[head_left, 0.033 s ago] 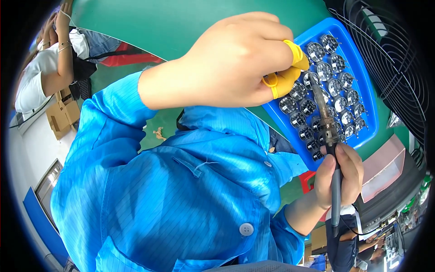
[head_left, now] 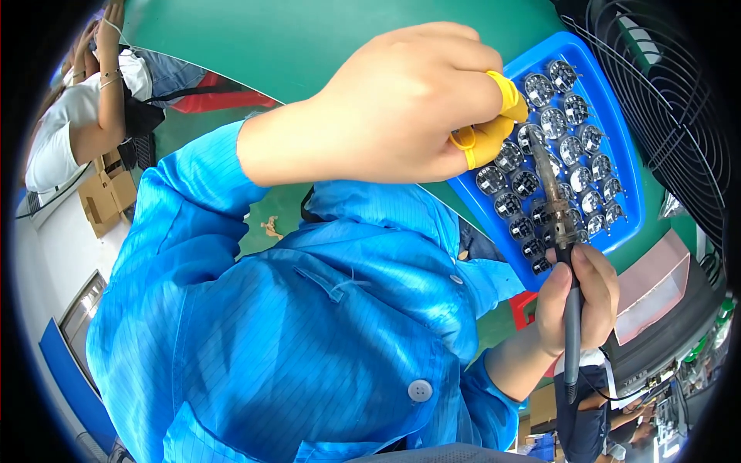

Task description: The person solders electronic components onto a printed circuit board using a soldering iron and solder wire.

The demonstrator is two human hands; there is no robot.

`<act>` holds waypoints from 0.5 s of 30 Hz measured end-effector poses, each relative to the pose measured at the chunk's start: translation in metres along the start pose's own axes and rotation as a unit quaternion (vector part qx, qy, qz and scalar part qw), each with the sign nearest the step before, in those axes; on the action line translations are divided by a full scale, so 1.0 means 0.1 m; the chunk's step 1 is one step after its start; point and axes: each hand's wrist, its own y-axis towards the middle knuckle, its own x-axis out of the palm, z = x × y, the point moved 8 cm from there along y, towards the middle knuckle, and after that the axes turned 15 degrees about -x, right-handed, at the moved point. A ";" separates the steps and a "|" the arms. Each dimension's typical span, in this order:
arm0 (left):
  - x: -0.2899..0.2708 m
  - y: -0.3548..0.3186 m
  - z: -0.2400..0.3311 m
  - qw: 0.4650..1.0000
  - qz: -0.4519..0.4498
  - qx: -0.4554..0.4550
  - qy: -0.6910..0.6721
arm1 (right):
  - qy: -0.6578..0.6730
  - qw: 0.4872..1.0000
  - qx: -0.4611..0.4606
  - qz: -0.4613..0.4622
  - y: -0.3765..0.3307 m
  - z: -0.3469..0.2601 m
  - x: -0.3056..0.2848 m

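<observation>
My right hand grips the dark handle of a soldering iron. The iron's worn metal shaft points away from me over a blue tray, and its tip is at one of several small round circuit boards. My left hand is closed in a pinch beside that tip, with yellow finger cots on its thumb and fingers. What lies between those fingertips, if anything, is hidden. The boards stand in rows in the tray, with shiny parts and thin pins showing.
A black wire fan guard curves along the tray's right. A pink box sits nearer on the right. The green tabletop stretches far left, where a seated person is near cardboard boxes. Other people appear at lower right.
My left hand has shifted very slightly to the right. The soldering iron and my right hand stay in place.
</observation>
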 end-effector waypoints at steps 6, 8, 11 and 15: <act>0.11 0.03 -0.04 1.000 -0.015 0.008 0.018 | -0.010 1.000 0.005 -0.012 0.02 -0.01 0.02; 0.12 0.04 -0.03 1.000 -0.013 0.008 0.017 | -0.010 1.000 0.007 -0.012 0.02 -0.01 0.01; 0.15 0.05 -0.01 0.999 -0.029 0.014 0.019 | -0.008 1.000 -0.004 -0.024 0.04 -0.02 0.01; 0.16 0.06 0.00 0.999 -0.040 0.015 0.024 | 0.002 1.000 -0.009 -0.022 0.05 -0.04 0.02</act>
